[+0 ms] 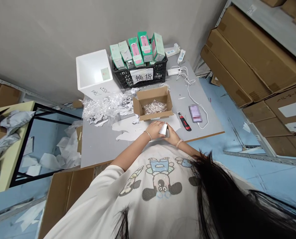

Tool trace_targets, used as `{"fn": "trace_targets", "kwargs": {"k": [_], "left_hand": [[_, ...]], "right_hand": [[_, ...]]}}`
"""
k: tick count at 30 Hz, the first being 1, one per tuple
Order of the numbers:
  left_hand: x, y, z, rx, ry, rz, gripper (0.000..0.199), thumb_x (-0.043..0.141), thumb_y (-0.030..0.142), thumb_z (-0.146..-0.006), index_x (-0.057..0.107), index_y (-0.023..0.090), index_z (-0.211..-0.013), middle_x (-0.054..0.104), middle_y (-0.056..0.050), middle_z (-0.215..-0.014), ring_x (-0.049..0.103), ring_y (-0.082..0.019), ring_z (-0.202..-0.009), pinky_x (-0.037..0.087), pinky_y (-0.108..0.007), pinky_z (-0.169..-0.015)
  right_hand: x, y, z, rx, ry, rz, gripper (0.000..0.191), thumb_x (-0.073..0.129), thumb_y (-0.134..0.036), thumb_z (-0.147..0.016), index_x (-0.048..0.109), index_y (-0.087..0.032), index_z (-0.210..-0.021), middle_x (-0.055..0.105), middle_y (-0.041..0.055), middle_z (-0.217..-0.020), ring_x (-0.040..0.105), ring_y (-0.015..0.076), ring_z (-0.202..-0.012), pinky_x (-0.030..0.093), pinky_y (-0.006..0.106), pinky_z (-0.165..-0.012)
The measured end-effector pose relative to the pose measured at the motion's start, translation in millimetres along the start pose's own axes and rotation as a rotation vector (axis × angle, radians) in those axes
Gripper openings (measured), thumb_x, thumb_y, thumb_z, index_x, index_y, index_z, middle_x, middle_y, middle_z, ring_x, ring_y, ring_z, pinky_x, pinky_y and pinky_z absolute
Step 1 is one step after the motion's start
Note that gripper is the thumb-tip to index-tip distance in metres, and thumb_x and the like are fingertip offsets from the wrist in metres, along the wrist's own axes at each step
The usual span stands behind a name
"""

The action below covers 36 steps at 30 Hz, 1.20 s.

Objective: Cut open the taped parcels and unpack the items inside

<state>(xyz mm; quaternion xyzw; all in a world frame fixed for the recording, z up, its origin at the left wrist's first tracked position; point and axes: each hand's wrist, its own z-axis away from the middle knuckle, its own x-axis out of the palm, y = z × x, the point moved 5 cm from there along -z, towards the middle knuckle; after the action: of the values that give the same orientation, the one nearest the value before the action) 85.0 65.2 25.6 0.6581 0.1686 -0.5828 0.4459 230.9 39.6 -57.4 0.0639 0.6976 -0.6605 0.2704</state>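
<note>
Between my two hands, close to my shirt at the table's front edge, is a small white and grey box (pixel 163 129). My left hand (pixel 154 130) has its fingers wrapped round the left side of it. On the other side, my right hand (pixel 173 136) grips it too. Just beyond them stands an open cardboard box (pixel 151 117) with crumpled clear wrap (pixel 155 107) inside. A flat white sheet (pixel 128 129) lies under and beside my hands. To the right rests a red and black cutter (pixel 185 122).
A black crate (pixel 159 71) of green and pink boxes and a white foam bin (pixel 94 71) stand at the back. Bubble wrap and paper scraps (pixel 105 108) lie left. A phone (pixel 195 113) with a charging cable is at right. Cartons (pixel 257 63) fill the right shelf.
</note>
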Motion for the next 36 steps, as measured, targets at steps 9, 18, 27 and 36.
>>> {"fn": "trace_targets", "kwargs": {"k": [9, 18, 27, 36], "left_hand": [[-18.8, -4, 1, 0.053, 0.058, 0.166, 0.068, 0.071, 0.038, -0.074, 0.046, 0.015, -0.133, 0.058, -0.014, -0.129, 0.057, -0.028, -0.119, 0.046, -0.039, -0.101], [6.9, -27, 64, -0.433, 0.563, 0.282, 0.070, 0.035, 0.014, -0.092, 0.001, 0.016, -0.154, 0.036, -0.021, -0.150, 0.041, -0.025, -0.138, 0.046, -0.046, -0.104], [9.3, 2, 53, -0.054, 0.257, -0.064, 0.047, 0.050, 0.015, -0.087, 0.053, 0.018, -0.134, 0.056, -0.013, -0.137, 0.042, -0.028, -0.137, 0.021, -0.054, -0.120], [21.1, -3, 54, -0.011, 0.353, 0.087, 0.028, 0.054, 0.024, -0.091, 0.058, 0.019, -0.119, 0.053, -0.014, -0.139, 0.041, -0.028, -0.139, 0.040, -0.052, -0.111]], "right_hand": [[-7, -4, -10, 0.043, -0.004, -0.032, 0.074, 0.076, -0.023, -0.065, 0.045, -0.022, -0.132, 0.061, 0.0111, -0.125, 0.062, 0.0243, -0.110, 0.050, 0.042, -0.097], [-17, -23, -8, -0.028, -0.030, 0.082, 0.071, 0.074, -0.034, -0.076, 0.041, -0.018, -0.137, 0.053, 0.0171, -0.135, 0.054, 0.0288, -0.123, 0.043, 0.046, -0.105], [-27, -64, -33, -0.124, -0.150, 0.452, 0.033, 0.052, -0.031, -0.093, 0.061, -0.017, -0.121, 0.067, 0.0148, -0.113, 0.063, 0.0293, -0.103, 0.046, 0.040, -0.091], [-41, -46, -44, 0.042, 0.067, 0.360, 0.030, 0.043, -0.035, -0.097, 0.066, -0.021, -0.084, 0.069, 0.0056, -0.074, 0.064, 0.0206, -0.073, 0.044, 0.028, -0.070]]}}
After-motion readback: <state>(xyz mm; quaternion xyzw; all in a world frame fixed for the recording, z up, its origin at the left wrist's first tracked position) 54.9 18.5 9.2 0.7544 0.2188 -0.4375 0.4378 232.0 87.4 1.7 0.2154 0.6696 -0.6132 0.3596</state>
